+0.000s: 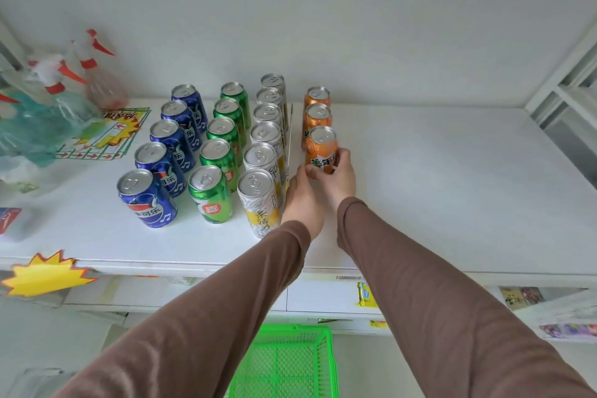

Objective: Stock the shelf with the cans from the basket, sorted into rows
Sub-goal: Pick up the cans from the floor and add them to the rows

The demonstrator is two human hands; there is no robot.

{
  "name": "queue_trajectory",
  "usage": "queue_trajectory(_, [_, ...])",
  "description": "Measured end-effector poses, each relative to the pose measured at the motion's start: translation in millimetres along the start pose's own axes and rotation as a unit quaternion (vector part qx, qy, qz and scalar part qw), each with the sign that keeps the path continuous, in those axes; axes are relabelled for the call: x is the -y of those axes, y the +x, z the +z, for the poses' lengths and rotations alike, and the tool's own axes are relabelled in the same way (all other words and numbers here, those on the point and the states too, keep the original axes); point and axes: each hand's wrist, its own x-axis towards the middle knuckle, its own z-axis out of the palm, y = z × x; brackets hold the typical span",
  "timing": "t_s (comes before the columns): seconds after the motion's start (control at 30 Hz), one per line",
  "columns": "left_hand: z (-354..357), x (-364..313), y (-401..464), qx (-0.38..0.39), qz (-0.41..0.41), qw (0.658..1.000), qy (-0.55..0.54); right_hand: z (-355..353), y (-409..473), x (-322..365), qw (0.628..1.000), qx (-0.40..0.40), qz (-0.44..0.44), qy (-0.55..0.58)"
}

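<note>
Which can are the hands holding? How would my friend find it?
Look at the white shelf with four rows of cans. The orange row stands farthest right. Her can is the front orange can, the only one with the left hand and right hand around it.

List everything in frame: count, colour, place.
Pepsi cans: 5, blue, leftmost row on shelf.
Green cans: 5, second row.
Silver-and-yellow cans: 6, third row.
Orange cans: 3, rightmost row; front one held.
Shelf: 1, white.
Spray bottles: at least 3, clear with red-and-white triggers, shelf's left end.
Starburst tag: 1, yellow, shelf's front edge.
Basket: 1, green, below shelf.
Left hand: touches front orange can.
Right hand: fingers wrap front orange can.
</note>
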Motion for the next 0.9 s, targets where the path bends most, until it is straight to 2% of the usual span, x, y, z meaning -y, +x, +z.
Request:
queue_trajectory(0.3, [-2,7,2,0.016,-0.009,1.000,0.019,4,6,8,0.999,-0.012,0.012,-0.044])
queue_trajectory(0.5, [-4,15,-16,0.018,0.020,1.000,0.015,2,-14,11,0.998,-0.042,0.038,-0.029])
queue_trajectory(0.63, [-11,21,-40,0.026,0.054,0.998,0.013,-6,-61,8,0.997,-0.073,0.032,-0.020])
queue_trajectory(0.73, [-20,33,-70,0.050,0.100,0.994,0.012,-11,-109,7,0.995,-0.099,-0.003,-0.021])
queue_trajectory(0.9, [-44,78,-138,0.059,0.151,0.987,0.012,2,-201,8,0.988,-0.145,-0.045,-0.032])
